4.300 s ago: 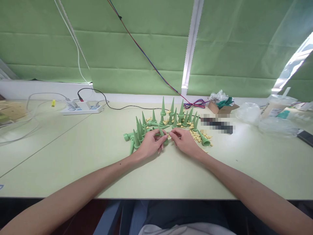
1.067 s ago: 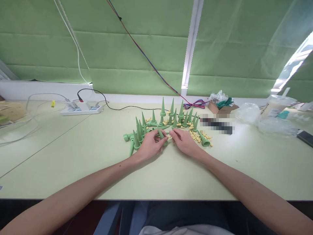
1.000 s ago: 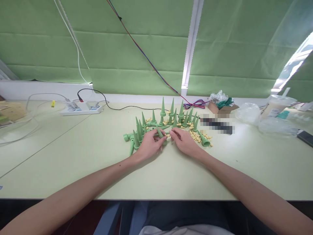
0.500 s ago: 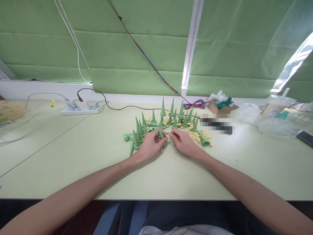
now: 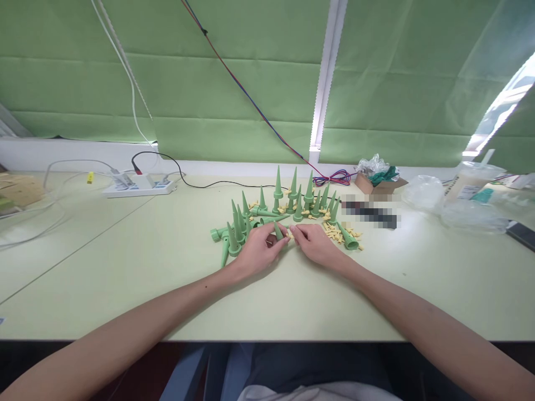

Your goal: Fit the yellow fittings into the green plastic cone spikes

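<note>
My left hand [image 5: 259, 248] is closed around a green cone-shaped plastic spike [image 5: 278, 230], its tip pointing up and away from me. Against its side, my right hand [image 5: 315, 244] pinches a small yellow plastic valve [image 5: 290, 236], mostly hidden by the fingertips. Whether the valve sits in the spike, I cannot tell. Several more green spikes [image 5: 298, 210] stand upright behind my hands, some with yellow valves at their sides. Others lie on their sides at the left, near my left wrist. Beside my right hand is a loose pile of yellow valves [image 5: 333, 233], with a fallen spike [image 5: 349, 240] next to it.
A white power strip [image 5: 140, 188] with plugs lies at the back left of the table [image 5: 125, 267]. At the back right are a small cardboard box [image 5: 378, 185], a red-and-blue cable coil [image 5: 339, 177], a plastic cup [image 5: 470, 181] and a phone [image 5: 522, 236].
Both hands have shifted down slightly and stay close together. The held spike has turned a little in my left hand, and its tip sits lower.
</note>
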{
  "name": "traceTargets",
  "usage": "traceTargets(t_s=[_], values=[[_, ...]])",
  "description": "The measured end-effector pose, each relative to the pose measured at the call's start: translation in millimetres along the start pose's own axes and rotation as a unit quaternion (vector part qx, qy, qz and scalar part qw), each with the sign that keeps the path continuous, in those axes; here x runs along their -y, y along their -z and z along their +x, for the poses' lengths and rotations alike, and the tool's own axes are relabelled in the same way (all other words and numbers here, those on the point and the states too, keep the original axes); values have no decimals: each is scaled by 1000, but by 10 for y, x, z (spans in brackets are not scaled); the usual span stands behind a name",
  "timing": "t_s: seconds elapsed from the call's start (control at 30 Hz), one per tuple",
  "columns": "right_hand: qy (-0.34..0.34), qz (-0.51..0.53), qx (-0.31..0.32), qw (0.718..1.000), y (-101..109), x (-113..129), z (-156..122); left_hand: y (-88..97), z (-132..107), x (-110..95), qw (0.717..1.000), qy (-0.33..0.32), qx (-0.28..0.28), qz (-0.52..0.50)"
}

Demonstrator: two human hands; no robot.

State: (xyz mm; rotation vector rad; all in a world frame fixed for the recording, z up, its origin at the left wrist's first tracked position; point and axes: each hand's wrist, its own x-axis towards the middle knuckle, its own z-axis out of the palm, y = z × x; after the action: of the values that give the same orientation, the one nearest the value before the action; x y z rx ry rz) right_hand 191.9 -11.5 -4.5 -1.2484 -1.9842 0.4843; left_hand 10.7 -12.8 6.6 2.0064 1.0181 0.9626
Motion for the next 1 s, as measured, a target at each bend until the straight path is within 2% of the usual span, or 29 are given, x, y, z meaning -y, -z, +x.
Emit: traceTargets(t_s=[0.47,0.7,1.0], values=[[24,65,-10,998,2,9,-12,-6,18,22,998,-8,-59,28],[25,47,-3,999,-8,-16,-4,-10,13,27,998,-10,-52,18],[17,4,-9,1000,-13,-32,1,-10,8,51,997,-27,-39,67]])
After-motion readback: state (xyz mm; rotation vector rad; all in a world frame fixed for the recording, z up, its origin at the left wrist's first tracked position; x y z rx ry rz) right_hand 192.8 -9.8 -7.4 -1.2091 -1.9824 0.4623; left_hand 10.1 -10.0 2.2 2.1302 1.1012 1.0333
